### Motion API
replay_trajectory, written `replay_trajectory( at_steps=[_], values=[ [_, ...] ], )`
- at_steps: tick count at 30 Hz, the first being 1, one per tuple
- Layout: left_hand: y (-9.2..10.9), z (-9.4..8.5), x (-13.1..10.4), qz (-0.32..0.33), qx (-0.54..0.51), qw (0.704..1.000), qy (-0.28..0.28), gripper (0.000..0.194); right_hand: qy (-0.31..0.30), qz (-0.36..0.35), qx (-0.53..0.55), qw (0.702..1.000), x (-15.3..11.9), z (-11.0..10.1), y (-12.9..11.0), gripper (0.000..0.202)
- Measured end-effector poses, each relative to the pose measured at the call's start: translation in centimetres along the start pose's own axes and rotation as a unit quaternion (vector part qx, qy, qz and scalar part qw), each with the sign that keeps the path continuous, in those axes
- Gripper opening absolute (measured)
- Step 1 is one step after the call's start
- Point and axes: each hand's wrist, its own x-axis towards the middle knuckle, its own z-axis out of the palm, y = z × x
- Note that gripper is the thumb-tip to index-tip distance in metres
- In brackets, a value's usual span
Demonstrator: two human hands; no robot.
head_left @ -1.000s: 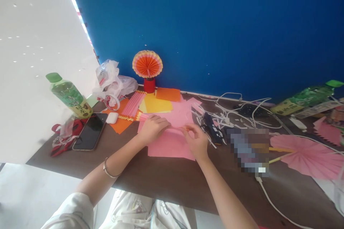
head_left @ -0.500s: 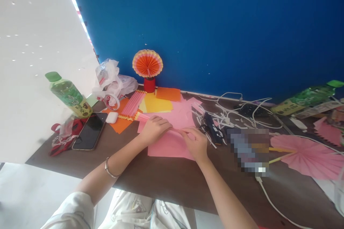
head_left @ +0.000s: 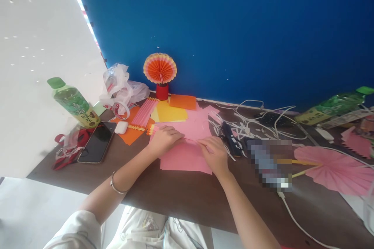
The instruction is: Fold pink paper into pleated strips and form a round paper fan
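A narrow pleated strip of pink paper [head_left: 190, 140] stretches between my two hands, over flat pink sheets [head_left: 185, 159] on the dark table. My left hand [head_left: 165, 140] is closed over the strip's left part, and its yellow-edged end sticks out past that hand. At the strip's right end my right hand [head_left: 214, 153] pinches the paper between thumb and fingers. Behind my left hand lie a pleated pink piece with yellow edges [head_left: 145, 114], yellow sheets [head_left: 170, 112] and a folded orange sheet [head_left: 182, 101].
A phone [head_left: 97, 142], a white case [head_left: 121, 127] and a green bottle [head_left: 76, 103] are at the left. A round orange fan [head_left: 160, 69] stands at the back. Tangled white cables [head_left: 248, 124], a blurred device [head_left: 268, 165] and a pink fan [head_left: 336, 169] are on the right.
My left hand has shifted slightly left and my right hand slightly right, so the gap between them is wider. Both still hold the pink paper.
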Motion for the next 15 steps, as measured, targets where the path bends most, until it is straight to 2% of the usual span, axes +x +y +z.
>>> replay_trajectory(
  at_steps=[5,10,15],
  values=[
    [-0.9,-0.2,-0.2,0.0,0.012,1.0,0.004,0.03,0.007,-0.032,-0.07,0.997,0.1,-0.2,0.2,0.014],
    [-0.5,0.6,-0.3,0.051,0.044,0.998,-0.017,0.026,-0.012,-0.078,-0.187,0.979,-0.2,0.3,-0.7,0.018],
    [-0.3,0.8,-0.4,0.078,0.043,0.996,-0.01,0.025,-0.047,-0.118,-0.187,0.974,-0.3,0.4,-0.8,0.022]
  ],
)
